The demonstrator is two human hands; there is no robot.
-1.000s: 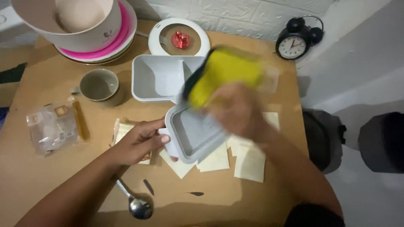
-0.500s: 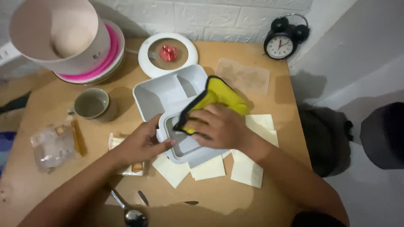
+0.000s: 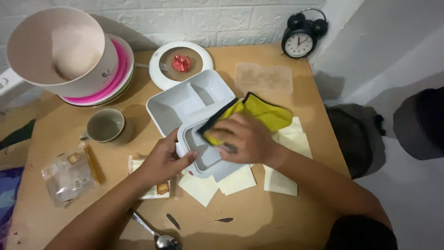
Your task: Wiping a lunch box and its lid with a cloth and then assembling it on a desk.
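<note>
Both hands are working mid-table: the left hand (image 3: 163, 159) is gripping the grey container (image 3: 203, 155) at its nine o'clock edge, while the right hand (image 3: 243, 139) is pressing a yellow cloth (image 3: 263, 113) into it, fingers closed on the fabric.

Yellow cloth (image 3: 263, 113) (black-edged), grey container (image 3: 206, 155), white tray (image 3: 182, 104), pink-rimmed plates (image 3: 121, 69); black clock (image 3: 299, 39)

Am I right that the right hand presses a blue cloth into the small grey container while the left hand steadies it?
Not quite: in the head view the cloth is yellow, not blue. The right hand does press it into the small grey container, and the left hand steadies it.
</note>
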